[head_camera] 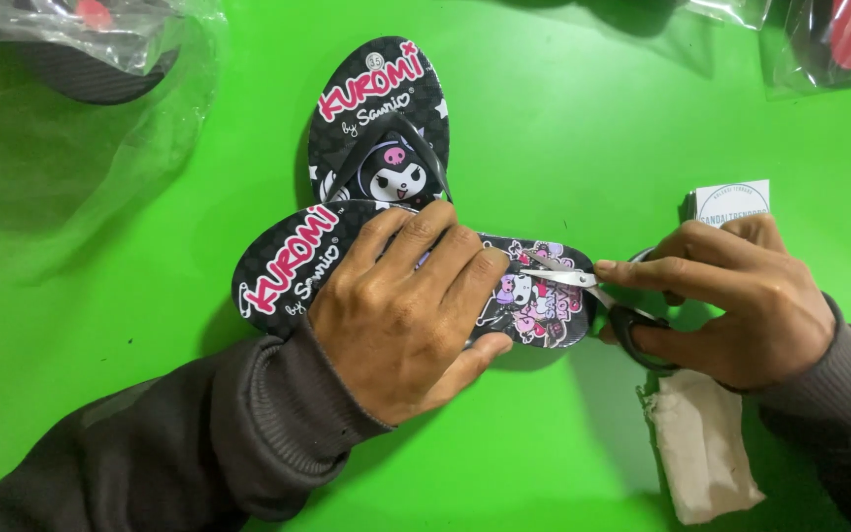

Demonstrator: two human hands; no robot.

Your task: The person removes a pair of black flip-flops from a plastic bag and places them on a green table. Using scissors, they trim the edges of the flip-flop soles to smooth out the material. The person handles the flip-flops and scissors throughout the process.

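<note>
Both dark grey sleeves (179, 443) come in from the bottom edge, over a bright green table (563, 128). Left hand (401, 315) lies palm down, fingers spread flat and pressing on the near flip-flop (293, 266), a black sandal with pink lettering and cartoon prints; it grips nothing, only holds the sandal down. Beyond its fingertips a second matching flip-flop (381, 118) points away, its heel tucked against the first. Right hand (741, 300) is closed round the black handles of a pair of scissors (583, 286), index finger stretched along the top; the silver blades reach just past that fingertip onto the toe end of the near sandal, seemingly a little parted, though they are too small to be sure. Under the right wrist lies a crumpled pale cloth (701, 443). Behind the right knuckles sits a small white box (731, 202). Clear plastic bags (71, 99) lie far beyond the left fingers
</note>
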